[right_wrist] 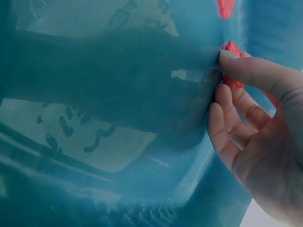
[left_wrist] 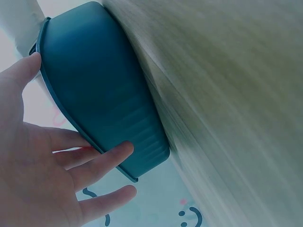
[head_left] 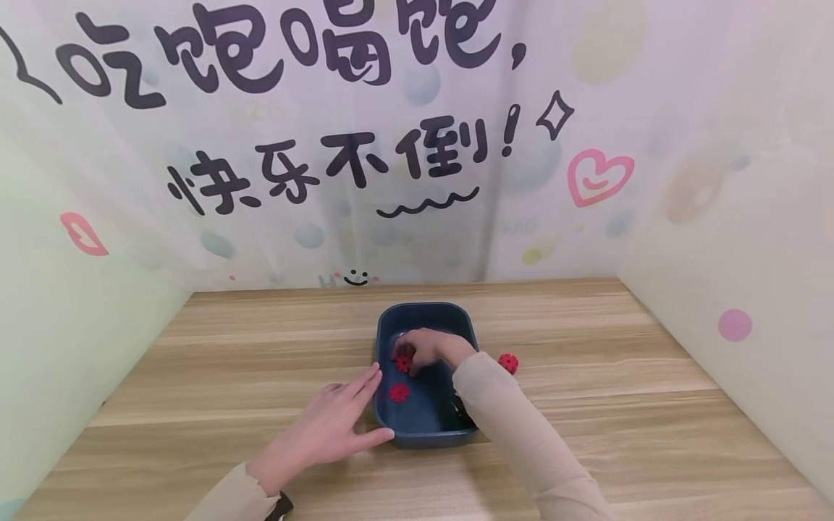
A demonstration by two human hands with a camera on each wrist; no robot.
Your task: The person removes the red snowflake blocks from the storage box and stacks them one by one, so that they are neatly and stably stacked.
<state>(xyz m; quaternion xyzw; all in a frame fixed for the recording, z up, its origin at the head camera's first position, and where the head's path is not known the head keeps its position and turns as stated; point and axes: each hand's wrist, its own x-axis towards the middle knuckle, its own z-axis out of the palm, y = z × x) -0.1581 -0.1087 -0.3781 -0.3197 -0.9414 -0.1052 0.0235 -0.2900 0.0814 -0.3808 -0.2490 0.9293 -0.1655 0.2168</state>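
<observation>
A dark blue rectangular bin (head_left: 430, 438) stands on the table. My right hand (head_left: 425, 346) reaches down inside it and pinches a red notched disc (head_left: 404, 362) between thumb and fingers; the right wrist view shows this disc (right_wrist: 232, 48) partly covered by the thumb. Another red notched disc (head_left: 399, 393) lies on the bin's floor, nearer to me. With fairly straight fingers, my left hand (head_left: 332, 423) rests against the bin's left rim. In the left wrist view, that hand's thumb touches the rim, and its fingers (left_wrist: 102, 163) spread along the bin's outer side.
One more red notched disc (head_left: 508, 363) sits on the wooden table (head_left: 260, 347), just right of the bin. Printed curtain-like walls (head_left: 417, 239) close off the back and both sides. My right sleeve (head_left: 521, 427) crosses over the bin's right rim.
</observation>
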